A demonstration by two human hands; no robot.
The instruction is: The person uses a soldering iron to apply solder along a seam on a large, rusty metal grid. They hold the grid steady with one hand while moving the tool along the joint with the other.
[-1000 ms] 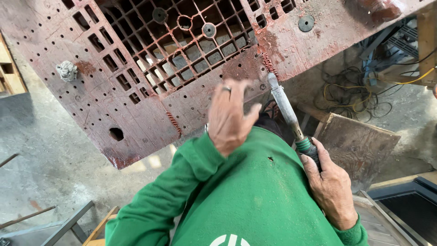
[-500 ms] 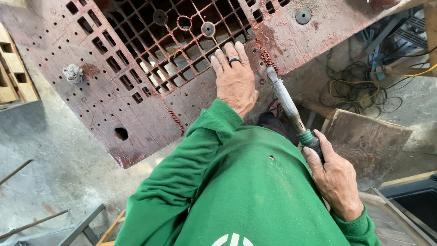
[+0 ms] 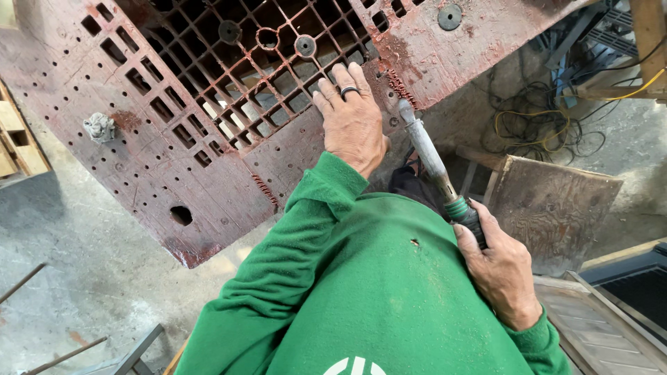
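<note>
My left hand (image 3: pixel 353 119) lies flat, fingers spread, on a worn dark-red plastic pallet (image 3: pixel 160 160) next to its open grid section; a ring is on one finger. My right hand (image 3: pixel 501 269) grips the dark handle of a long metal heating tool (image 3: pixel 431 161). The tool's tip touches the pallet's surface just right of my left hand, beside a rough ribbed seam (image 3: pixel 397 85). Green sleeves cover both of my arms.
A second ribbed seam (image 3: pixel 265 189) runs near the pallet's lower edge, with a round hole (image 3: pixel 181 214) to its left. A tangle of cables (image 3: pixel 538 121) lies at the right, a plywood board (image 3: pixel 559 201) below it. Wooden blocks (image 3: pixel 17 139) sit at the left on the concrete floor.
My left hand was raised off the pallet with fingers curled, then came down and flattened on it. The tool tip stays at the seam.
</note>
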